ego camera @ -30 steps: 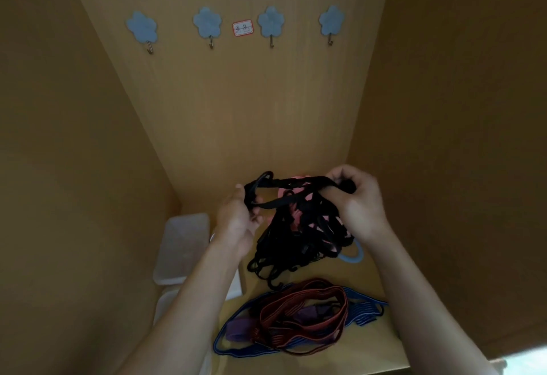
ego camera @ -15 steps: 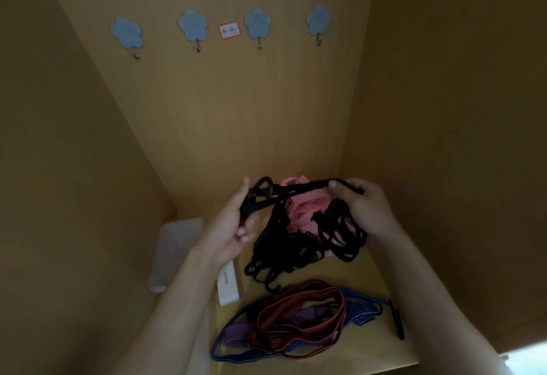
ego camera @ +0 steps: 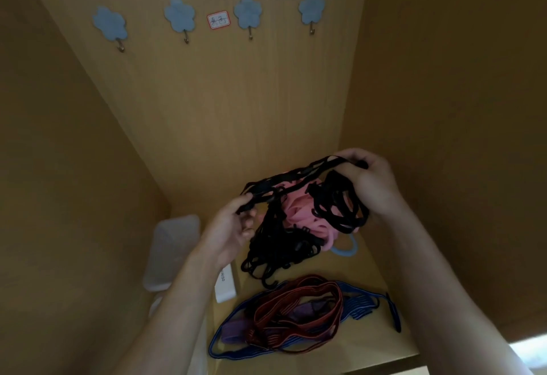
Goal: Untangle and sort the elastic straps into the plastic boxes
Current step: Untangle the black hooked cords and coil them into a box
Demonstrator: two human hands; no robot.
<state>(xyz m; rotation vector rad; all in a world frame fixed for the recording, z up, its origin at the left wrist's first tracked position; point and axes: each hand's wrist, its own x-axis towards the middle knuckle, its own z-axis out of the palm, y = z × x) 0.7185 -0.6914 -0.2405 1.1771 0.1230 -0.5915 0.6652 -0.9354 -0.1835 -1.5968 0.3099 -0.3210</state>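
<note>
A tangle of black elastic straps [ego camera: 281, 241] hangs over the wooden shelf [ego camera: 370, 268]. My left hand [ego camera: 233, 226] pinches one end of a black strap, and my right hand [ego camera: 370, 185] grips the other end plus a bunch of black loops. The strap is stretched between them. Pink straps [ego camera: 302, 214] lie behind the black ones. Nearer to me on the shelf is a pile of red [ego camera: 299, 306], blue [ego camera: 355, 306] and purple [ego camera: 233, 327] straps. A translucent plastic box [ego camera: 174, 244] stands to the left, below my left forearm.
A small white box [ego camera: 225, 284] lies by the shelf's left edge. A light blue ring [ego camera: 346, 248] peeks out behind the pink straps. Several blue flower-shaped hooks [ego camera: 180, 19] and a red-framed label [ego camera: 218, 20] are on the back wall. Wooden walls close in left and right.
My hands have moved apart and my right hand has risen, pulling one black strap taut out of the tangle. The pink straps behind show more.
</note>
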